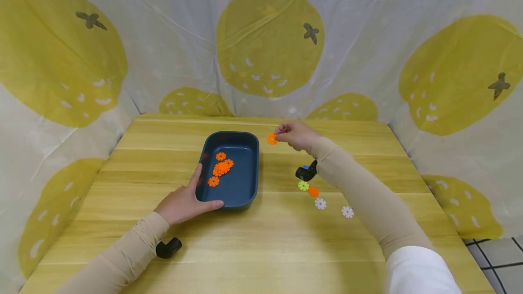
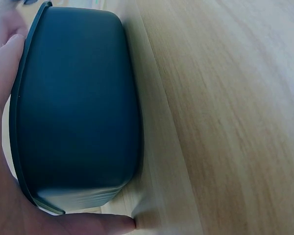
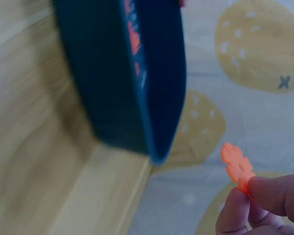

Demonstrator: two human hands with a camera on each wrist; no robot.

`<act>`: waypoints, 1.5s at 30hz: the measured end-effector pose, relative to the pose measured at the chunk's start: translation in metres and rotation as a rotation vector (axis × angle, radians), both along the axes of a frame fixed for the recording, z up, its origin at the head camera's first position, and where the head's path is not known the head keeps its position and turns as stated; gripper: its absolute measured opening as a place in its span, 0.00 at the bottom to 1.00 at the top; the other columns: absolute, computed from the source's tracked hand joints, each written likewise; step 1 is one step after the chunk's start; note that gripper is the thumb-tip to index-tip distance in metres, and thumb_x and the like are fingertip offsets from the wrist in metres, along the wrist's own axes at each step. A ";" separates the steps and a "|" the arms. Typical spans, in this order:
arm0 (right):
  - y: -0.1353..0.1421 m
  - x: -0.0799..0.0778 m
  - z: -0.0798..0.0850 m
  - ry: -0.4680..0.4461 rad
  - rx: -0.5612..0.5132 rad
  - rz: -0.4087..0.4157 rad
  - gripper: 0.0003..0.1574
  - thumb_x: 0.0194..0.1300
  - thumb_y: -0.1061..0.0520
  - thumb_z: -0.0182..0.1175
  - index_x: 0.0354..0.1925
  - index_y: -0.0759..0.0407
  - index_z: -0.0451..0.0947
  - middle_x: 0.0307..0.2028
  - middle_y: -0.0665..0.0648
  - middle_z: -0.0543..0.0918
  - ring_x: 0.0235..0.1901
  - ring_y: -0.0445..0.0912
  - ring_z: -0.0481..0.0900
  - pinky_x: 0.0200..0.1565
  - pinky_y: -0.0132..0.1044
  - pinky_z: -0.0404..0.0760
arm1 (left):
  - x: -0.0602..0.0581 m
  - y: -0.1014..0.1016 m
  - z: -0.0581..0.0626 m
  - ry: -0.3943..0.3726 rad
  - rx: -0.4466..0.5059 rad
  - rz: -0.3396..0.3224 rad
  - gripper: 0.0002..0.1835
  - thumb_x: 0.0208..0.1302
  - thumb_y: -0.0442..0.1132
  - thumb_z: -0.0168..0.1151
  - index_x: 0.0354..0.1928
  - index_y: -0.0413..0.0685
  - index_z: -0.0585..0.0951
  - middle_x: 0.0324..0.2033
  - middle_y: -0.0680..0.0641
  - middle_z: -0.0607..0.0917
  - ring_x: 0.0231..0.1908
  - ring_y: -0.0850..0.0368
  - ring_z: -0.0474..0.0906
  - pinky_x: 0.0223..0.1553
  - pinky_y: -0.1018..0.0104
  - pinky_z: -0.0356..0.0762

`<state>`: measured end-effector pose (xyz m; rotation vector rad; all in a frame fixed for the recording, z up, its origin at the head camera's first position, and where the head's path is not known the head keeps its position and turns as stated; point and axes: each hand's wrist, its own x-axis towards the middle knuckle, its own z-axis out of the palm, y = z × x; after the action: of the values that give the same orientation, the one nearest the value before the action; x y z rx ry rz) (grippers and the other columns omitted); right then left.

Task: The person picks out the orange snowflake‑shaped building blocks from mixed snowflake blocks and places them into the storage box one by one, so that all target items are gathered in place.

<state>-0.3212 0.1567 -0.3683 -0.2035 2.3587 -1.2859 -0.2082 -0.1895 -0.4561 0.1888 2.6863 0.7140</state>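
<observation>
A dark blue rectangular tray [image 1: 254, 167] sits on the table with several orange notched plastic discs [image 1: 221, 167] inside, clustered toward its left side. My left hand [image 1: 185, 201] rests at the tray's near left corner, its fingers straight and spread along two sides. In the left wrist view the same hand [image 2: 5, 147] lies along the tray's rim. Right of the tray, above the table, my right hand [image 1: 298, 135] pinches one orange notched disc [image 1: 271, 139] between thumb and fingertips. The right wrist view shows this disc [image 3: 236, 163] held by its edge, outside the tray.
Under the right forearm lie a lime disc [image 1: 303, 185], an orange disc [image 1: 313, 192] and two white discs [image 1: 320, 203]. A blue disc [image 1: 305, 167] is partly hidden behind the black wrist camera [image 1: 306, 172]. Behind the wooden table [image 1: 261, 248] hangs a fruit-print curtain [image 1: 175, 35].
</observation>
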 end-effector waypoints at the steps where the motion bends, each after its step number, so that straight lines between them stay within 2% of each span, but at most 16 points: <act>1: -0.012 -0.003 0.002 0.010 0.000 0.014 0.11 0.76 0.53 0.57 0.51 0.57 0.76 0.39 0.54 0.77 0.17 0.41 0.54 0.24 0.34 0.58 | 0.000 0.000 0.000 -0.001 0.000 0.000 0.73 0.49 0.80 0.63 0.82 0.56 0.30 0.63 0.20 0.73 0.47 0.39 0.85 0.44 0.48 0.83; 4: -0.051 -0.012 0.004 0.037 0.014 0.059 0.10 0.75 0.54 0.58 0.49 0.56 0.77 0.39 0.55 0.78 0.16 0.41 0.54 0.23 0.34 0.58 | 0.000 0.000 -0.001 -0.004 -0.001 0.005 0.73 0.50 0.80 0.64 0.82 0.55 0.31 0.65 0.20 0.72 0.49 0.37 0.84 0.47 0.45 0.83; 6: -0.076 -0.016 0.001 0.070 0.025 0.085 0.09 0.74 0.55 0.59 0.48 0.58 0.79 0.39 0.56 0.79 0.18 0.41 0.58 0.24 0.34 0.61 | 0.000 0.000 -0.001 -0.005 -0.004 0.007 0.72 0.51 0.79 0.64 0.82 0.55 0.31 0.65 0.21 0.72 0.50 0.37 0.84 0.48 0.44 0.83; 10: -0.120 -0.018 -0.015 0.133 0.075 0.130 0.09 0.73 0.59 0.59 0.47 0.62 0.81 0.45 0.58 0.81 0.27 0.43 0.68 0.32 0.33 0.70 | 0.000 -0.001 -0.001 -0.004 -0.004 0.004 0.72 0.51 0.79 0.63 0.82 0.55 0.32 0.65 0.21 0.73 0.49 0.38 0.84 0.46 0.47 0.83; 12: -0.137 -0.017 -0.027 0.130 0.100 0.138 0.08 0.73 0.61 0.58 0.45 0.63 0.82 0.45 0.56 0.81 0.32 0.43 0.71 0.37 0.32 0.72 | 0.000 -0.001 -0.001 0.002 -0.005 0.001 0.71 0.51 0.79 0.63 0.82 0.55 0.32 0.64 0.21 0.73 0.49 0.38 0.85 0.46 0.48 0.83; 14: -0.151 -0.016 -0.039 0.121 0.139 0.137 0.07 0.72 0.63 0.58 0.38 0.62 0.82 0.38 0.54 0.81 0.32 0.43 0.72 0.37 0.31 0.72 | -0.001 -0.001 -0.001 0.009 -0.005 0.001 0.71 0.51 0.79 0.63 0.82 0.55 0.32 0.64 0.21 0.73 0.49 0.37 0.84 0.46 0.48 0.83; 16: -0.162 -0.016 -0.049 0.088 0.176 0.130 0.13 0.72 0.63 0.57 0.28 0.59 0.78 0.28 0.52 0.75 0.26 0.43 0.69 0.32 0.32 0.69 | -0.001 0.000 -0.001 0.016 -0.009 0.002 0.72 0.50 0.80 0.62 0.82 0.55 0.33 0.64 0.21 0.73 0.50 0.36 0.84 0.47 0.47 0.83; 18: -0.168 -0.015 -0.056 0.069 0.210 0.118 0.20 0.71 0.63 0.58 0.20 0.57 0.73 0.22 0.51 0.69 0.22 0.44 0.66 0.28 0.32 0.67 | -0.001 0.000 -0.001 0.017 -0.008 0.003 0.72 0.50 0.80 0.62 0.82 0.55 0.33 0.64 0.21 0.73 0.50 0.36 0.84 0.47 0.47 0.83; 21: -0.170 -0.012 -0.058 0.063 0.226 0.113 0.20 0.71 0.61 0.60 0.20 0.55 0.71 0.23 0.50 0.69 0.23 0.43 0.67 0.28 0.31 0.67 | 0.000 -0.001 -0.001 0.018 -0.006 0.004 0.72 0.50 0.81 0.62 0.82 0.55 0.33 0.64 0.20 0.73 0.50 0.36 0.84 0.47 0.46 0.83; 25: -0.157 -0.005 -0.050 0.098 0.154 0.132 0.08 0.70 0.57 0.63 0.34 0.58 0.79 0.32 0.51 0.77 0.28 0.43 0.71 0.32 0.31 0.71 | 0.000 -0.001 -0.002 0.015 -0.005 0.003 0.72 0.50 0.80 0.63 0.82 0.56 0.32 0.63 0.20 0.74 0.48 0.37 0.85 0.44 0.47 0.83; 30: -0.121 0.001 -0.034 0.167 0.112 0.175 0.11 0.71 0.51 0.64 0.42 0.58 0.81 0.39 0.53 0.81 0.35 0.45 0.74 0.39 0.33 0.73 | -0.001 -0.001 -0.002 0.005 -0.011 0.001 0.72 0.50 0.80 0.63 0.82 0.56 0.32 0.62 0.21 0.75 0.44 0.41 0.86 0.39 0.52 0.84; 36: -0.053 0.016 -0.023 0.181 0.135 0.146 0.12 0.71 0.49 0.64 0.43 0.56 0.80 0.41 0.54 0.82 0.41 0.46 0.76 0.47 0.38 0.75 | 0.000 0.000 -0.002 0.013 -0.005 0.006 0.72 0.50 0.79 0.64 0.82 0.56 0.32 0.61 0.20 0.76 0.42 0.42 0.86 0.37 0.54 0.83; 40: -0.003 0.032 -0.028 0.164 0.206 0.118 0.13 0.72 0.49 0.63 0.43 0.58 0.79 0.38 0.54 0.80 0.39 0.46 0.75 0.46 0.40 0.74 | 0.000 -0.001 -0.003 0.018 -0.004 0.010 0.72 0.49 0.79 0.65 0.82 0.57 0.32 0.60 0.20 0.76 0.41 0.43 0.86 0.35 0.55 0.82; 45: 0.047 0.057 -0.048 0.103 0.309 0.093 0.15 0.71 0.50 0.64 0.45 0.60 0.77 0.36 0.54 0.79 0.37 0.46 0.74 0.44 0.40 0.74 | 0.001 -0.002 -0.005 0.022 -0.009 0.010 0.73 0.48 0.80 0.64 0.82 0.58 0.32 0.61 0.19 0.75 0.43 0.41 0.86 0.36 0.54 0.82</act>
<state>-0.2643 0.2037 -0.4164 -0.2835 2.5634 -0.8724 -0.2073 -0.1913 -0.4609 0.1822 2.7124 0.7059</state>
